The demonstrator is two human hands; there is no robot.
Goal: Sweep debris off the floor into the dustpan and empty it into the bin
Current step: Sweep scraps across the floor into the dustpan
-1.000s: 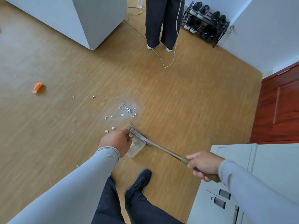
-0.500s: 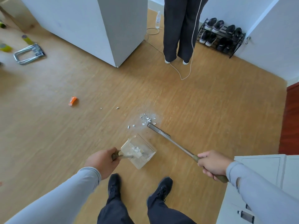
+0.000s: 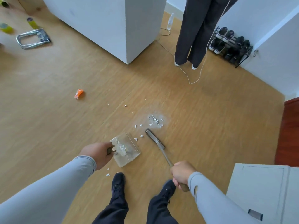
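Clear dustpan (image 3: 127,148) low over the floor (image 3: 48,110), a few white chips and some dust inside, gripped by its short handle in the left hand (image 3: 97,155), fingers clenched round it. Right of the dustpan, just apart from it, broom (image 3: 155,138) with head down on the floor, long handle running back to the right hand (image 3: 182,174), fist closed on the grip. Beyond the dustpan and just past the broom head, main debris (image 3: 155,120): white fragments in a pale dusty smear. Stray chips between dustpan and broom, two more farther off beyond the dustpan, and a few behind it near the left shoe (image 3: 118,183). Orange wrapper (image 3: 78,93) well beyond and left of the dustpan. No bin identifiable.

Tan wood-look flooring throughout. Far beyond the dustpan, white block (image 3: 113,25), and right of that a standing person (image 3: 194,33) in dark trousers, white cable (image 3: 191,81) looping on the floor by the feet. Shoe rack (image 3: 231,46) against the wall farther right. White cabinet (image 3: 262,188) close on the dustpan's right, red-brown door (image 3: 289,131) above it. Metal frame (image 3: 32,38) and yellow cans (image 3: 6,28) far left.
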